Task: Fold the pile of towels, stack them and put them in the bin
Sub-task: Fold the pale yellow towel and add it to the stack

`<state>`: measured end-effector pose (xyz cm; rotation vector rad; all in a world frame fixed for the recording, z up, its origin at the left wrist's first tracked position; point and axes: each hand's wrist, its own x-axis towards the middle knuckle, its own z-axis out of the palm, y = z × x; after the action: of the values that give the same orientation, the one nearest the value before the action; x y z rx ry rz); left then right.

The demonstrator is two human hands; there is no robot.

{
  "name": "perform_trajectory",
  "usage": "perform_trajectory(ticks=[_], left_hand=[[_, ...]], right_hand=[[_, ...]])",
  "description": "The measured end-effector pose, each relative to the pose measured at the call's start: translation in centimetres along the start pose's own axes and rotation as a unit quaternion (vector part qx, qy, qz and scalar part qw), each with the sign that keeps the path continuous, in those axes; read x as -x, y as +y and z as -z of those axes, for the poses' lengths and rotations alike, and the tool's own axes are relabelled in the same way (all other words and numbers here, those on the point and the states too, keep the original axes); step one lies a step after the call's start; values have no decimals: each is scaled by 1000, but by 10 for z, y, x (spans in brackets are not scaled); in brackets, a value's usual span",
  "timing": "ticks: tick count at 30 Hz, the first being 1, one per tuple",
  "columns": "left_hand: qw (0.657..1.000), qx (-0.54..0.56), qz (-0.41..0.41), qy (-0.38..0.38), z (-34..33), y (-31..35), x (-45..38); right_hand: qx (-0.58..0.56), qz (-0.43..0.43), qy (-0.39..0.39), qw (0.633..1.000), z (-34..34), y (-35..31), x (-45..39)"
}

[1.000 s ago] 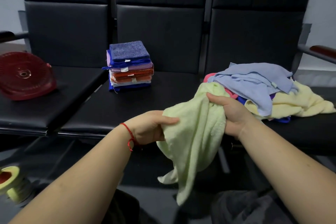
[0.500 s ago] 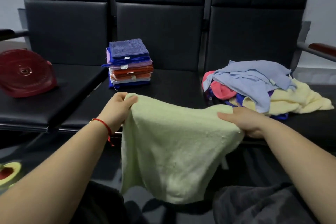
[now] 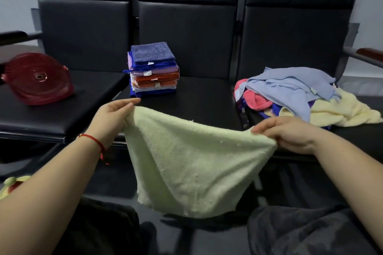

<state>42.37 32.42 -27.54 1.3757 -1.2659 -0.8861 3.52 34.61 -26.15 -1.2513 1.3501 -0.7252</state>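
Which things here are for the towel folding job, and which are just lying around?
For the job:
green towel, held by left hand and right hand
folded stack
unfolded pile

Just lying around:
red round basket, tipped on its side
black seats

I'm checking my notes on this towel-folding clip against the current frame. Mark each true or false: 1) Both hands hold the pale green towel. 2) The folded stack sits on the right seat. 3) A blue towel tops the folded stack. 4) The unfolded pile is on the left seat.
1) True: the left hand and right hand pinch the pale green towel by its upper corners.
2) False: the folded stack sits on the middle seat.
3) True.
4) False: the unfolded pile lies on the right seat.
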Motion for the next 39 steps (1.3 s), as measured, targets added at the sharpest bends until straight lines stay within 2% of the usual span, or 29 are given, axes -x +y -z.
perform_trajectory(ticks=[2, 6, 9, 12, 14, 16, 20, 23, 25, 27, 28, 31, 32, 33, 35, 36, 37, 39], left_hand=[[1000, -22, -14, -16, 3, -1, 3], [993, -97, -9, -63, 12, -4, 6], [975, -205, -11, -84, 11, -6, 8], [954, -280, -57, -88, 7, -8, 11], [938, -324, -76, -94, 7, -10, 10], [925, -361, -78, -94, 10, -10, 9], [893, -434, -34, -116, 20, -5, 8], [870, -467, 2, -155, 23, -6, 8], [881, -444, 31, -161, 25, -11, 7], [924, -336, 86, -159, 28, -18, 3], [941, -282, 116, -149, 29, -21, 2], [963, -175, 180, -103, 19, -29, 3], [967, -128, 202, -84, 12, -32, 4], [970, -60, 227, -58, 5, -33, 4], [968, 68, 240, -3, -9, -33, -4], [968, 102, 227, 26, -15, -33, -5], [976, 84, 194, 49, -20, -35, -12], [989, -97, 102, 53, -29, -41, -19]], right_hand=[[49, -24, -34, 998, -5, 2, 3], [73, -39, -102, 991, -5, -1, 8], [225, -30, -44, 973, -6, 2, 8], [425, -13, 12, 905, -11, 6, 3], [484, -4, 46, 874, -13, 5, 1], [484, 6, 72, 872, -8, 5, -1], [394, 34, 106, 912, 4, 4, 1], [362, 44, 108, 925, 5, 5, 4], [338, 33, 104, 935, 5, 7, 3], [343, 22, 103, 934, 4, 11, -2], [374, 14, 112, 920, 5, 11, -6], [516, -24, 167, 840, -4, 5, -14], [517, -25, 187, 835, -9, 4, -19], [480, -27, 199, 854, -17, 3, -25], [299, -42, 206, 931, -34, 2, -39], [217, -47, 215, 951, -42, 5, -45], [176, -43, 234, 955, -45, 6, -55], [244, -25, 273, 930, -49, 6, -71]])
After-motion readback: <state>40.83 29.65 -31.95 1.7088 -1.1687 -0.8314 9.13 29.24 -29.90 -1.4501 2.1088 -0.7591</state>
